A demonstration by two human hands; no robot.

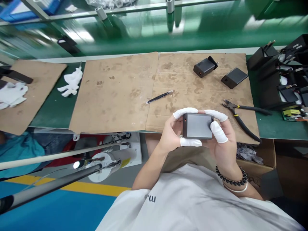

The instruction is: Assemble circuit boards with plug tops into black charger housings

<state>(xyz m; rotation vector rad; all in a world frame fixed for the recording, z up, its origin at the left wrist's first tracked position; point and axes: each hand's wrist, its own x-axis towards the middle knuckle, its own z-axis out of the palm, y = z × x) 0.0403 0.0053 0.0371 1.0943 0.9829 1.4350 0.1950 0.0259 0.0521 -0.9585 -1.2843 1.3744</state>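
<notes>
A dark grey rectangular charger block [197, 126] is held between both hands just in front of the bench edge. My left hand [172, 133] grips its left end, thumb below and forefinger on top, both in white finger cots. My right hand [222, 138] closes round its right end, also with white cots on thumb and fingers; a beaded bracelet circles that wrist. The block's broad flat face points up at the camera.
Two more black charger blocks [204, 66] [234, 78] lie on the brown cardboard sheet [115, 93]. Black tweezers [159, 97] and side cutters [240, 115] lie nearby. A heap of black parts [279, 77] fills the right. White gloves [71, 83] rest at the left.
</notes>
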